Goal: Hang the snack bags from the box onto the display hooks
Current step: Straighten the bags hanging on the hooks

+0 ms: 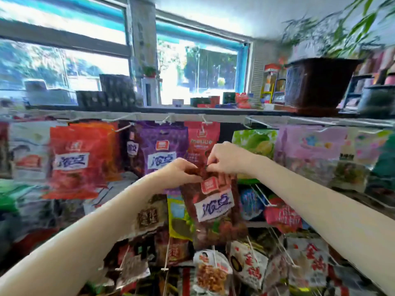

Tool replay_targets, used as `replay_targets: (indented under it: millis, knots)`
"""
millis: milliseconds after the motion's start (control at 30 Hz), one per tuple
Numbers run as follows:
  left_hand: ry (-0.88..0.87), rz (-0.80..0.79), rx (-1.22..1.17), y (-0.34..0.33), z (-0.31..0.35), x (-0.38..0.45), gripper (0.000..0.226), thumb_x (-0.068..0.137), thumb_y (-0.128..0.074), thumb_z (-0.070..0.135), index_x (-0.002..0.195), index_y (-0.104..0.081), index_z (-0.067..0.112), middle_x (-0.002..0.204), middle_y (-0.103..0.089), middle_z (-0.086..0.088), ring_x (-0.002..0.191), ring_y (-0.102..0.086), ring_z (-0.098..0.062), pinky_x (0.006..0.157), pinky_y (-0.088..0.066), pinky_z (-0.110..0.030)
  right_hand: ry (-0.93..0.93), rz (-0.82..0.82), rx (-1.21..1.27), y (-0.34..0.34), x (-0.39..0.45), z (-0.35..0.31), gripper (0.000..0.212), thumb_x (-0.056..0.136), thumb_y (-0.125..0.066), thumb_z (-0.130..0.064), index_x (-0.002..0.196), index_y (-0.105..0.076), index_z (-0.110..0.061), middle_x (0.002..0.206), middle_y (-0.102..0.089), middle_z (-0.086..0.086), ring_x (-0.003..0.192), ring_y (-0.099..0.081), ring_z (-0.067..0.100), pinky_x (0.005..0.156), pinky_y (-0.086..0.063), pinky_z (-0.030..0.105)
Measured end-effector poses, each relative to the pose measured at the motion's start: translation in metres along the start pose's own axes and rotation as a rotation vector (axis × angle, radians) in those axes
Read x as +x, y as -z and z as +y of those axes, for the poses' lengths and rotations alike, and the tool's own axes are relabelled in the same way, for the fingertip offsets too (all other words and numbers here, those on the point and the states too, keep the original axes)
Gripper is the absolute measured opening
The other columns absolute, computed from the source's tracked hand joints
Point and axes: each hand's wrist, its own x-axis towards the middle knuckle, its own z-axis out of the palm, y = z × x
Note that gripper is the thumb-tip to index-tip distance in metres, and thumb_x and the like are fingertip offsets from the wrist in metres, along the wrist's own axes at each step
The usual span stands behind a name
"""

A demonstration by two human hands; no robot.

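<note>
Both hands held one dark red-brown plastic snack bag with a white label of blue characters (210,208) out in front of the hanging display. The left hand (181,170) pinched the bag's top edge from the left, and the right hand (224,159) pinched it from the right, fingers curled down onto the header strip. The bag hung free below them, in front of the red bag marked "meiJue" (202,139) and just right of the purple snack bag (164,146). Above ran the grey shelf rail (213,117) carrying the white wire display hooks (204,120).

The bag looked light and limp: its film sagged and creased under its own small weight, and the contents seemed loose pieces that would shift rather than break. Glossy film of that sort was likely slippery, so the flat sealed header was the sound place to grip, close on either side of the hang hole, keeping that strip taut. The hole itself was probably between the fingertips, though the blur made it impossible to confirm. Gripping lower would have let the top fold over and miss the hook.
</note>
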Motion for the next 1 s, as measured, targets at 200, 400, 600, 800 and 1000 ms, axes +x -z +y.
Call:
replay_targets:
  millis: [200,400,600,800,1000]
  knots:
    - [-0.042,-0.108,0.344,0.051,-0.030,-0.041,0.015,0.085,-0.064,0.017,0.074,-0.065,0.008,0.058,-0.049,-0.001,0.050,-0.038,-0.002,0.056,-0.034,-0.022,-0.040,-0.221,0.095,-0.015,0.032,-0.056,0.023,0.091,-0.056,-0.018,0.072,-0.065,-0.008,0.055,-0.062,0.004,0.036,-0.054,0.005,0.045,-0.048,0.018]
    - [0.013,-0.095,0.305,0.127,-0.077,-0.077,0.015,0.086,-0.063,0.020,0.072,-0.063,0.015,0.055,-0.044,0.009,0.050,-0.038,-0.003,0.057,-0.035,-0.023,-0.074,-0.035,0.059,-0.022,0.093,-0.130,0.023,0.080,-0.069,-0.032,0.087,-0.075,-0.010,0.077,-0.070,0.004,0.081,-0.063,0.020,0.076,-0.050,0.030]
    - [0.060,0.179,0.258,0.180,-0.117,-0.087,0.032,0.092,-0.054,0.030,0.079,-0.067,0.004,0.058,-0.049,0.000,0.042,-0.040,-0.002,0.043,-0.029,-0.014,-0.209,0.165,0.383,-0.045,0.143,-0.173,0.009,0.086,-0.062,-0.014,0.081,-0.069,-0.010,0.081,-0.070,0.013,0.057,-0.070,0.008,0.049,-0.043,0.012]
    - [0.123,0.570,-0.088,0.205,-0.155,-0.073,0.019,0.088,-0.052,0.008,0.105,-0.052,0.018,0.092,-0.059,0.001,0.078,-0.056,-0.014,0.066,-0.046,-0.027,-0.285,0.401,0.562,-0.043,0.186,-0.182,0.011,0.086,-0.065,-0.015,0.075,-0.065,-0.015,0.092,-0.073,0.014,0.080,-0.070,0.030,0.089,-0.053,0.039]
    - [0.147,0.490,-0.119,0.205,-0.185,-0.070,0.032,0.087,-0.056,0.013,0.118,-0.047,0.014,0.109,-0.060,-0.002,0.099,-0.058,-0.019,0.088,-0.051,-0.037,-0.303,0.456,0.549,-0.035,0.205,-0.179,0.028,0.090,-0.060,-0.011,0.063,-0.059,-0.021,0.065,-0.067,0.009,0.045,-0.065,0.007,0.072,-0.055,0.022]
